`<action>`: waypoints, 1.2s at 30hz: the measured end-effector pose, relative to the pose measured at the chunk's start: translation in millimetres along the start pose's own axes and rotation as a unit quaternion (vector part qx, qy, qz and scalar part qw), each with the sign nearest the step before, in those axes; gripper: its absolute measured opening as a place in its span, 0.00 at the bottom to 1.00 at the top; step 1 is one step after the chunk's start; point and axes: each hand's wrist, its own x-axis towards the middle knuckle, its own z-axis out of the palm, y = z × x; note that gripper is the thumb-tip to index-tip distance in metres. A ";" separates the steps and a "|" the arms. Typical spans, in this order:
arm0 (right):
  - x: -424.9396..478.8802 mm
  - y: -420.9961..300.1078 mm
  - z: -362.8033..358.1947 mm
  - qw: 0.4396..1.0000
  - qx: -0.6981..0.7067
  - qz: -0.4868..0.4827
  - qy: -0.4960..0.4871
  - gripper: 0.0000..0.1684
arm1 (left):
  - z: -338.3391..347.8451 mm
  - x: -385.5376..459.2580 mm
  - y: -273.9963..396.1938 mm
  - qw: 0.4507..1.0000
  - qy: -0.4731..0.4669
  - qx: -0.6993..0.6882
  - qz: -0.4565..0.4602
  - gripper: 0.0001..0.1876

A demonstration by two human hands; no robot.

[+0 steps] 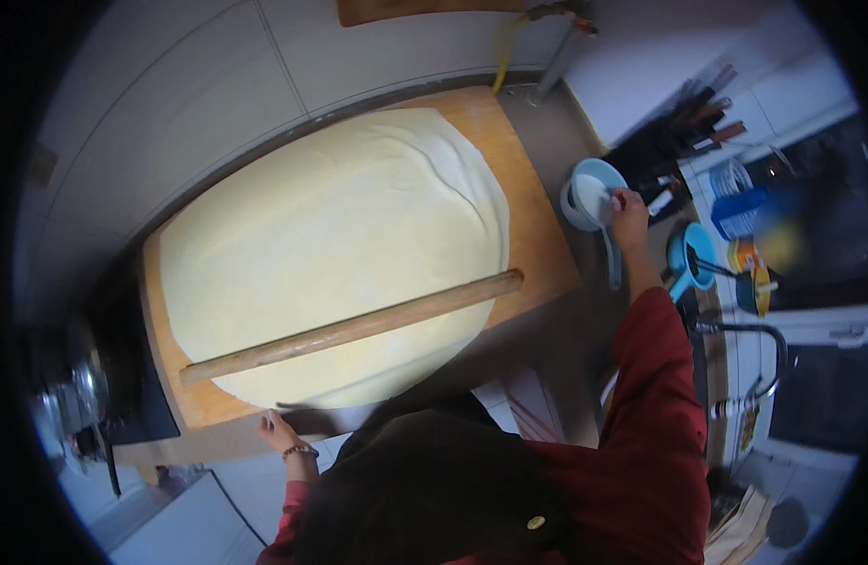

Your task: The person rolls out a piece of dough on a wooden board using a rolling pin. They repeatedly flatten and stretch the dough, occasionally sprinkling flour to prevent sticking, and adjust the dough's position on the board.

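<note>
A large thin sheet of pale yellow dough (321,240) covers most of a wooden board (540,233). Across its near part lies a long wooden rolling pin (356,328), slanted, with both ends past the dough. My left hand (277,431), with a beaded bracelet at the wrist, is by the near left edge of the board; its fingertips are too small to read. Over at the right, my right hand (629,212) has its fingers bunched at the rim of a ladle (610,261) of white powder. The ladle rests in a light blue bowl (598,169). Whether the fingers pinch anything is unclear.
Behind the bowl stands a dark rack of knives and utensils (677,131). A blue handled pot (699,254) and a chrome faucet (776,346) are farther right. Left of the board is a dark cooktop (141,381) with a pan. A tiled wall (215,106) borders the far side.
</note>
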 end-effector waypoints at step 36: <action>-109.4 -551.1 92.3 0.780 0.463 0.004 -0.420 0.10 | 14.4 -43.1 48.8 0.782 -0.398 -0.267 -0.399 0.13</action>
